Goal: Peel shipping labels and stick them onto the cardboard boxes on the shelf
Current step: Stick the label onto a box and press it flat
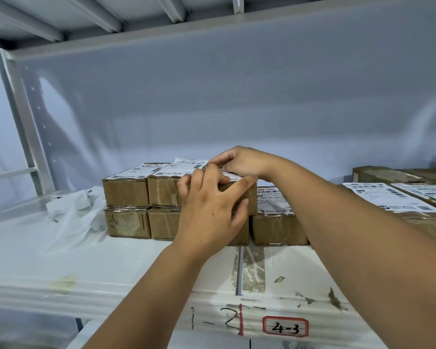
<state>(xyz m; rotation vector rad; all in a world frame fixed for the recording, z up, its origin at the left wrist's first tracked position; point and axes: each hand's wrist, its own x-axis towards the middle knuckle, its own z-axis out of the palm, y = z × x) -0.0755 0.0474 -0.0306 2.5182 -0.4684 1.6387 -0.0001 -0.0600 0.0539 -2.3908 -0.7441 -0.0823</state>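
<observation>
Looking at the stack of boxes (146,212) on the white shelf (61,248), we see brown cardboard cartons two high, and both hands are at its right end. Left hand (212,205) grips the top box (164,192): fingers curl over its upper front edge, thumb on the front face. Right hand (237,165) reaches in from the right above the stack, fingers curled down and pinching the right end of the label (186,168) that lies on that top box; the label's far left corner stands a little off the cardboard. A thin white strip shows between the two hands; we cannot tell if it is the same label. Left of the stack lies crumpled white paper (78,202). Just right of the stack sits a single labelled box (275,222), and further right are more labelled boxes (400,205). Below the stack, on the shelf's front edge, is a red-framed tag (285,328) reading 4-3.
</observation>
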